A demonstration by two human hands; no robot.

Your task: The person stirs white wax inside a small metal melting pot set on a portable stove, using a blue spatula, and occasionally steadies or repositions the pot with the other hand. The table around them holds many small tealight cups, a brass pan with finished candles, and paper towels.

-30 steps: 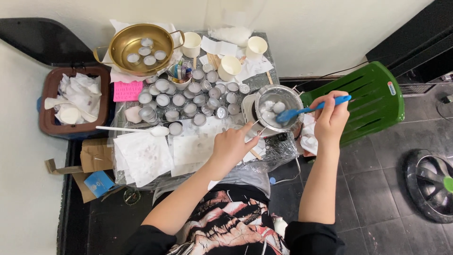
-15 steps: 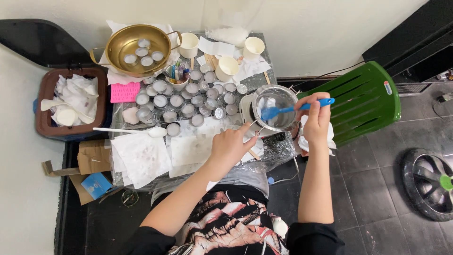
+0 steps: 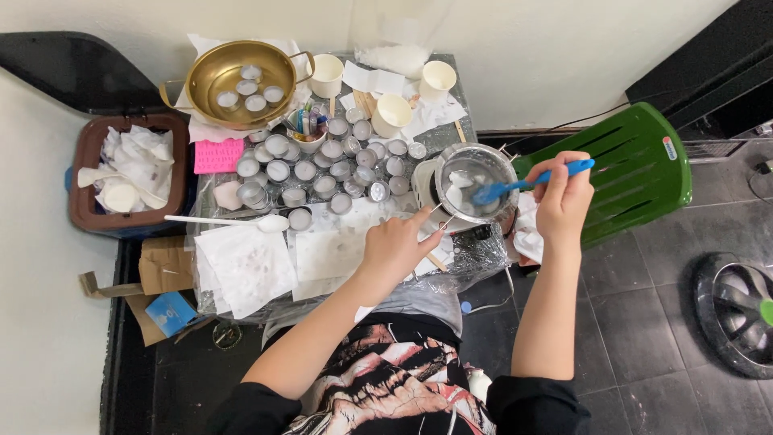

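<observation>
Right hand (image 3: pixel 564 201): gripping blue spatula (image 3: pixel 515 187), blade now sweeping rightward again through white lumps in steel pot (image 3: pixel 475 181). Left hand (image 3: pixel 394 246): pinching pot handle, steadying; stirring is continuing.

Bright, even indoor light falls from above; soft shadows gather beneath the cluttered plastic-covered table (image 3: pixel 241 302), the round brass-coloured metal pan (image 3: pixel 211 80) glints, and frame edges bend slightly.

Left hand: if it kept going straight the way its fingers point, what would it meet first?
The left hand points up and right, at the thin wire handle it pinches. Just beyond comes the rim of the metal melting pot, probably first, though depth is unclear from overhead.
</observation>
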